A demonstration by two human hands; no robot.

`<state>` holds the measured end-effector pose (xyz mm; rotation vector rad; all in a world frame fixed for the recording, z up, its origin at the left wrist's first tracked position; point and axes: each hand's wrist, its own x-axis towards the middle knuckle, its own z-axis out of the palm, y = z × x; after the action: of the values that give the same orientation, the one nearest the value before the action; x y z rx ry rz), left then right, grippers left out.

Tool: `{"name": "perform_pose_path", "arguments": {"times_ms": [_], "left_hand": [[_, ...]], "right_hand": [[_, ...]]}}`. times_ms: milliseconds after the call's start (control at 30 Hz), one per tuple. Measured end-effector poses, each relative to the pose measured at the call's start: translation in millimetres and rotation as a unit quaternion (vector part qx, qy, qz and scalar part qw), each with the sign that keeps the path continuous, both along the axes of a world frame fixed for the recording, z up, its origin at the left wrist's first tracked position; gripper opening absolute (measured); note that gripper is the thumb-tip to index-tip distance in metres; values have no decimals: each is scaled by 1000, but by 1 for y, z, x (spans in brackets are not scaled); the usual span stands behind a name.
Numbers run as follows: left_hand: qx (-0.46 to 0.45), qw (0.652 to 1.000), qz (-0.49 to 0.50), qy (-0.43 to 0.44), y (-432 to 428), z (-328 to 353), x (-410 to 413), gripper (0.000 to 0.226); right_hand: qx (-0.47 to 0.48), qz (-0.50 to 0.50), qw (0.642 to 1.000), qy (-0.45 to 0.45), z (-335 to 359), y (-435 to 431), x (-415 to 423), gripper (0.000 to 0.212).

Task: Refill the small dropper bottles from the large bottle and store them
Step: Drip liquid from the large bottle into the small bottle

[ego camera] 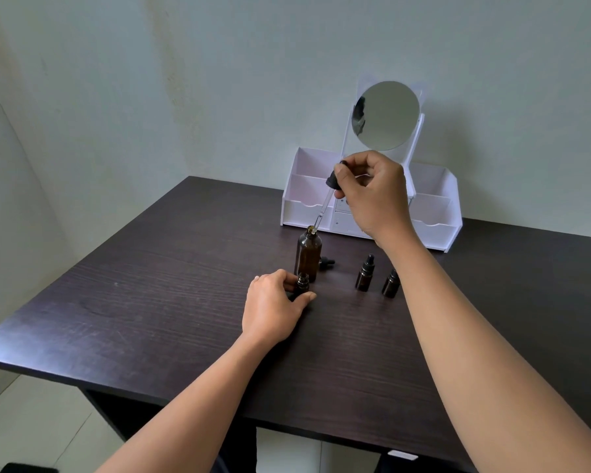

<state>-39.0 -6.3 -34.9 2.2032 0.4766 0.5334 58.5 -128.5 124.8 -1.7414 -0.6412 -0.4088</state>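
A small dropper bottle (302,282) with its top off is held upright on the table (151,302) by the curled fingers of the left hand (273,307), just in front of the large bottle (308,256). A dropper (331,180) is pinched by its black top in the right hand (372,192), and its thin glass tip is set at the large bottle's open mouth. A loose black cap (327,262) is seen behind it, two closed small bottles (365,278) (390,285) are stood to the right, and a white box (304,206) with a round mirror (388,114) is set at the back.
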Motion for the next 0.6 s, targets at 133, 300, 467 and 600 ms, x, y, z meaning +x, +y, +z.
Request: {"name": "perform_pose_path", "arguments": {"times_ms": [133,300,467,600], "left_hand": [[-5,1000,-3,5,0,0,0,36],[-1,1000,-6,6,0,1,-1,36],[-1,1000,-9,5,1,0,0,35],[3,1000,-7,3,0,0,0,35]], "right_hand": [[-27,25,999,15,-16,-1,-11,7],[-54,44,997,21,-32,1,-20,7],[-86,37,996,8,-38,1,-22,10],[-100,36,994,-3,-40,2,-23,9]]}}
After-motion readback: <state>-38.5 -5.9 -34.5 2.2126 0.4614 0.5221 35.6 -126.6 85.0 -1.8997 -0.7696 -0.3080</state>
